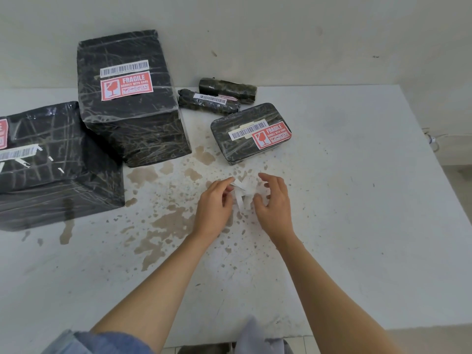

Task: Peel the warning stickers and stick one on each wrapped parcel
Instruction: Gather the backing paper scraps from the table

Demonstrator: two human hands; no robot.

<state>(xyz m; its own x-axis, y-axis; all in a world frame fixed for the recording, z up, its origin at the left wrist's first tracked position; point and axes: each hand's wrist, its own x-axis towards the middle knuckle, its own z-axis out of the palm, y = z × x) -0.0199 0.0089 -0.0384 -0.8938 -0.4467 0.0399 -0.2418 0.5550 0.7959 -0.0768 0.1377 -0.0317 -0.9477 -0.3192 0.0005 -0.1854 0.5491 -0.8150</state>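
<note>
My left hand and my right hand meet over the middle of the white table, their fingers curled around crumpled white backing paper scraps. Black wrapped parcels lie behind. The tall parcel carries a red FRAGILE sticker under a barcode label. The small flat parcel has a red sticker too. A big parcel at the left edge shows part of a red sticker. Two wrapped rolls lie at the back; the front one has a barcode label.
Brown stains spot the tabletop around my hands. A pale wall stands right behind the parcels. The table's right edge and near edge drop to the floor. A blurred pale cloth shape sits at the bottom of the view.
</note>
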